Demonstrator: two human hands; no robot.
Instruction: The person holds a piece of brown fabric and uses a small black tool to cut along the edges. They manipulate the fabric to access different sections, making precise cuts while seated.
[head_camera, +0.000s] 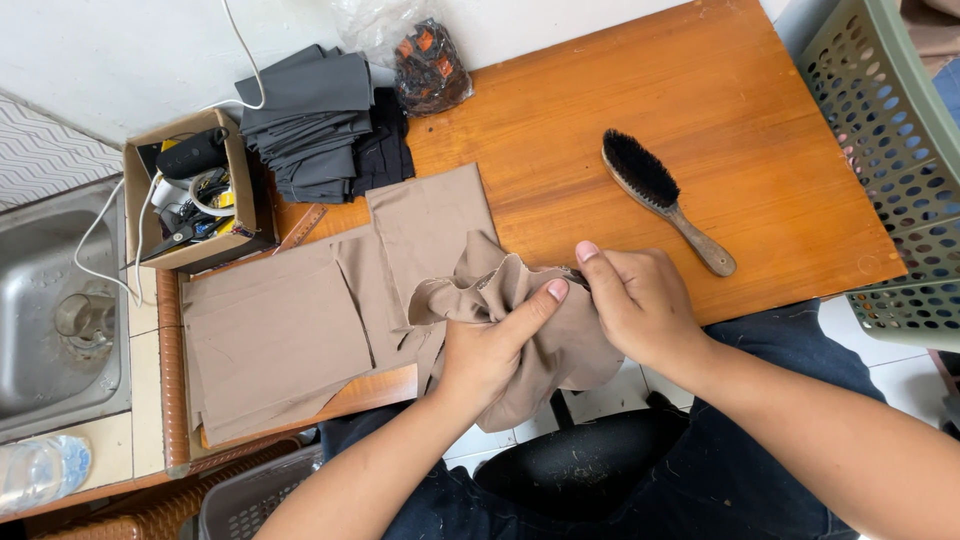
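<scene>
— What are the hands doing right now?

— Both are gripping the bunched tan fabric piece (520, 320) at the near edge of the wooden table (620, 130). The left hand (490, 350) is closed around the bunch from below, thumb stretching up over the top. The right hand (640, 305) is pinching the cloth's right end, thumb and fingers pressing together on something small and dark there; I cannot tell what it is.

— Which step does that look like?

— I'd judge they are working a seam or corner of the piece, turning or pulling it through, and are partway in, since the cloth is crumpled rather than lying flat.

— Where is the piece relative to the table?

— It is hanging half off the table's near edge, over the lap. Flat tan cut pieces (280, 330) are lying on the table's left part, touching the bunch.

— What would the next move call for?

— Probably the left hand holding firm while the right is drawing its pinched end outward, gently, so the raw edge is not fraying.

— Anything else around?

— A wooden-handled brush (665, 200) is lying mid-table, apart from the hands; folded dark cloth (320, 120) and a cardboard box (190, 190) are sitting at the table's far left, and a green perforated basket (890, 150) is standing off its right end.
</scene>
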